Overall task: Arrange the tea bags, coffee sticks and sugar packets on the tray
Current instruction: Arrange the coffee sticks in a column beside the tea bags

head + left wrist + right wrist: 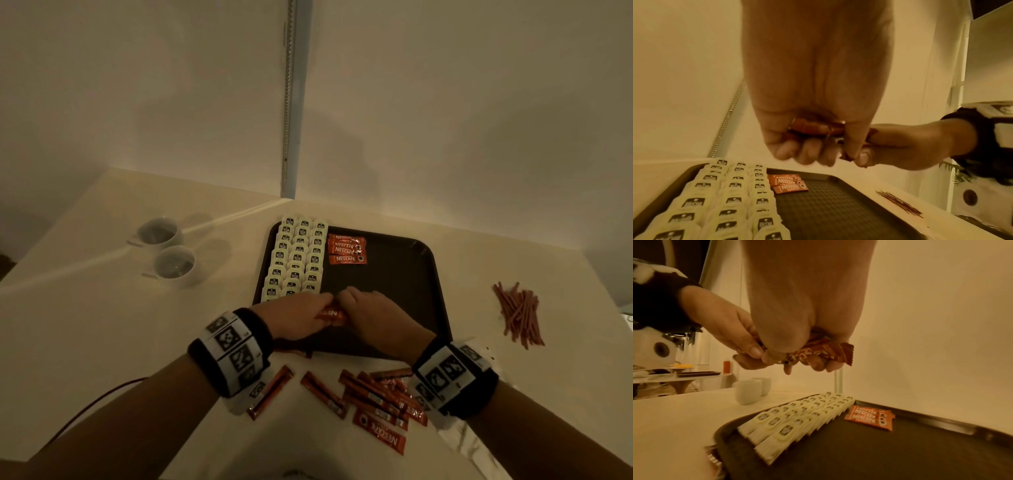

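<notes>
A dark tray (404, 274) lies on the pale counter. Three columns of white tea bags (296, 260) fill its left side. A short stack of orange coffee sticks (346, 249) lies beside them at the far end. Above the tray's near part, my left hand (298, 313) and right hand (368, 313) meet and together grip a bunch of orange coffee sticks (330, 315). In the left wrist view the fingers curl round the bunch (813, 128). In the right wrist view the bunch's crimped ends (826, 352) stick out past the fingers.
More loose coffee sticks (380, 399) lie scattered on the counter just in front of the tray. A heap of thin reddish sugar sticks (519, 313) lies to the right. Two white cups (168, 250) stand left of the tray. Walls meet right behind the tray.
</notes>
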A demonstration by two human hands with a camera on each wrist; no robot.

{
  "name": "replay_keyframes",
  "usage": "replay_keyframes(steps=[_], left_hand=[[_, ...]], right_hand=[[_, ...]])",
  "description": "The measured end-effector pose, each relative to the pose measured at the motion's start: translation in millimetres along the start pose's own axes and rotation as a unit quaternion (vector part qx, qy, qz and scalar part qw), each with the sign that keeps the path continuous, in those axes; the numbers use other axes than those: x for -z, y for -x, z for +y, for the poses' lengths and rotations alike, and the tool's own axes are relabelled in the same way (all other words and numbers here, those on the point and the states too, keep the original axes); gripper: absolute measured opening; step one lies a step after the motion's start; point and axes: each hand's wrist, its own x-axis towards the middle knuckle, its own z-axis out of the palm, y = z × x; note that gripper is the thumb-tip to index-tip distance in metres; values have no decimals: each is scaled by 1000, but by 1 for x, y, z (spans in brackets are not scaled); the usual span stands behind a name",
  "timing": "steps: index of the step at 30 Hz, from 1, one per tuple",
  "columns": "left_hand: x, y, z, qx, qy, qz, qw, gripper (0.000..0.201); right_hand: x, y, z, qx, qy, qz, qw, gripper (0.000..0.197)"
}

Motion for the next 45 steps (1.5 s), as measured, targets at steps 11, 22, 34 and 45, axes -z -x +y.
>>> replay_keyframes(steps=[11,22,34,45], left_hand=[[55,-40,-8,-7,352,274,895,24],[47,-68,-14,57,568,248,783,30],[47,-66,-5,12,749,126,650,52],[44,-62,-6,-3,723,125,679,31]], right_hand=[[47,-51,44,-157,-523,78,834,15],[52,-94,5,-170,-786,145,576,26],[25,-99,8,-255,-327,233,880,42],[25,-94,24,-229,-483,298,791,22]])
